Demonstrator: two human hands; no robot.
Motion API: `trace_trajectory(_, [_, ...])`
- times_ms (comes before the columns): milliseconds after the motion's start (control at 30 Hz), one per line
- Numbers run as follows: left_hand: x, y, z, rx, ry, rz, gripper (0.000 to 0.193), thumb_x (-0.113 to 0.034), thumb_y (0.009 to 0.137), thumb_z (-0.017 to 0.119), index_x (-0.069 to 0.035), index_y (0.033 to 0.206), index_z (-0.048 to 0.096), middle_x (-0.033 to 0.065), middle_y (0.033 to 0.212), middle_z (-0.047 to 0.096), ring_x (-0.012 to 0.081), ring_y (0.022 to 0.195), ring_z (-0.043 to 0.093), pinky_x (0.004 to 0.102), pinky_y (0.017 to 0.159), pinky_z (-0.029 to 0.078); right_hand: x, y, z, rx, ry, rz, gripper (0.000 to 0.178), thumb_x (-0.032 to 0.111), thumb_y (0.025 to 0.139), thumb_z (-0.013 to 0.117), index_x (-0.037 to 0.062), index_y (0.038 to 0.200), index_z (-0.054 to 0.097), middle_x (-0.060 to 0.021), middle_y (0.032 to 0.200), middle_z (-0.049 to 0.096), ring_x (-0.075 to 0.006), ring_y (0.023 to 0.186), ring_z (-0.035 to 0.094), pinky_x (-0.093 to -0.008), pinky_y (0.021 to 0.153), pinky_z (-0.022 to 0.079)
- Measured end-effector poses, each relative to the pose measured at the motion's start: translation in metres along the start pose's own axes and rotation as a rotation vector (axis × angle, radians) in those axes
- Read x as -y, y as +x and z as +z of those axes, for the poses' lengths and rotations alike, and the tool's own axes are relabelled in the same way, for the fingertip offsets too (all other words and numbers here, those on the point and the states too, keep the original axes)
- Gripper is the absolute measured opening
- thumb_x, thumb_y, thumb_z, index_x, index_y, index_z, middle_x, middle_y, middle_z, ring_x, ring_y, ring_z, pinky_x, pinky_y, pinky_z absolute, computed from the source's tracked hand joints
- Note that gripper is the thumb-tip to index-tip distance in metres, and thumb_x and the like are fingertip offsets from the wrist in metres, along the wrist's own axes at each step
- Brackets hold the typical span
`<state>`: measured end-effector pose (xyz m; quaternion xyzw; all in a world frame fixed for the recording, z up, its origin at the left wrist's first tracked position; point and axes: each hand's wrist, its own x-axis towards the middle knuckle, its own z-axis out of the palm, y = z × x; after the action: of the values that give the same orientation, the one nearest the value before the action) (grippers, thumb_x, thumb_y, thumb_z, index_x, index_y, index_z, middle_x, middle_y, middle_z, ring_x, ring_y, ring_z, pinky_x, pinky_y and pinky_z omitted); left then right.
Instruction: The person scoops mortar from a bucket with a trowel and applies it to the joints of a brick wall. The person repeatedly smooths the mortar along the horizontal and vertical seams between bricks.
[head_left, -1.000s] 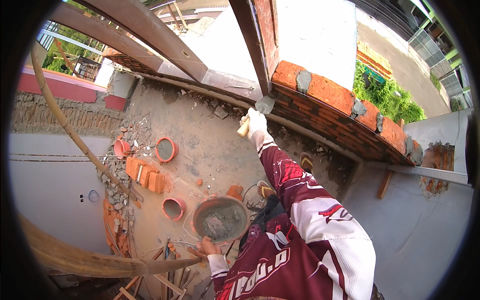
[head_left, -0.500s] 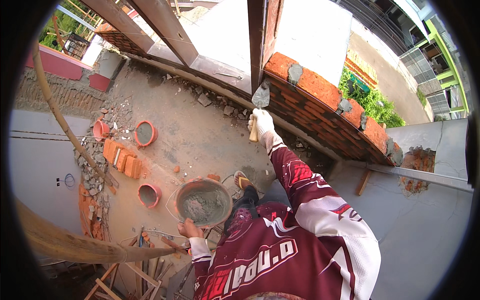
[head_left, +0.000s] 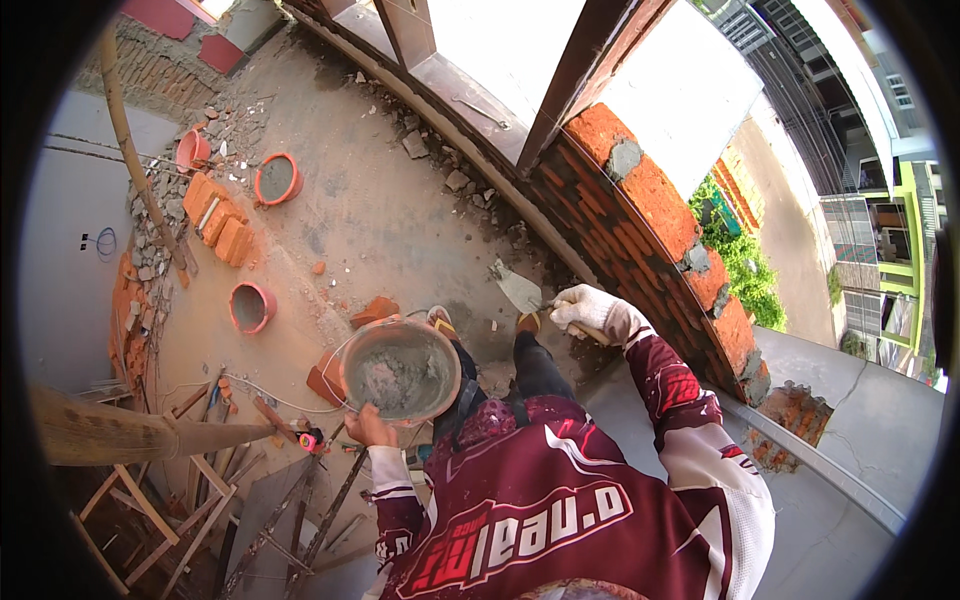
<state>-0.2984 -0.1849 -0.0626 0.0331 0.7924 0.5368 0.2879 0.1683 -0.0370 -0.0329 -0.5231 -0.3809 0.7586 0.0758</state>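
My left hand (head_left: 370, 426), bare, grips the near rim of a round bucket (head_left: 452, 388) of wet grey mortar (head_left: 395, 375), held in front of me at the left. In a white glove, my right hand (head_left: 584, 308) is closed round the wooden handle of a trowel (head_left: 519, 290). The trowel's pointed metal blade aims left, with a whitish-grey surface, over the floor between the bucket and the brick wall (head_left: 640, 245). Grey mortar lumps (head_left: 624, 158) sit in the gaps between the orange bricks on top of that wall.
Three smaller red buckets (head_left: 252, 307) stand on the dusty floor at the left, near a stack of orange bricks (head_left: 215, 220). A dark window frame post (head_left: 575, 85) rises at the wall's end. Bamboo poles (head_left: 150, 430) and scrap timber (head_left: 170, 510) lie lower left. Rubble (head_left: 415, 145) lines the wall base.
My right hand has drawn the trowel back from the wall top beside the post, down toward the bucket. My view has shifted to the right. The left hand still holds the bucket.
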Motion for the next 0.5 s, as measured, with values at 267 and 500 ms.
trace_trajectory(267, [-0.003,-0.035,0.012,-0.058,0.027,-0.026,0.035,0.006,0.064,0.060,-0.009,0.077,0.030,0.0010,0.080,0.041,0.0155,0.069,0.039,0.0300,0.068,0.040,-0.001,-0.014,-0.070,-0.465,0.457,-0.039,0.026,0.024,0.100,0.062,-0.0014,0.102,0.063,-0.0040,0.076,0.061,-0.0130,0.055,0.056,-0.0271,0.048,0.047])
trace_trajectory(500, [-0.014,-0.032,0.063,0.173,-0.024,0.068,0.027,0.008,0.069,0.058,-0.007,0.079,0.038,-0.0005,0.082,0.046,0.0127,0.072,0.044,0.0284,0.067,0.043,0.011,-0.050,0.048,-0.127,-0.104,0.059,0.033,0.031,0.096,0.057,-0.0004,0.102,0.066,-0.0115,0.080,0.066,-0.0235,0.065,0.064,-0.0376,0.062,0.053])
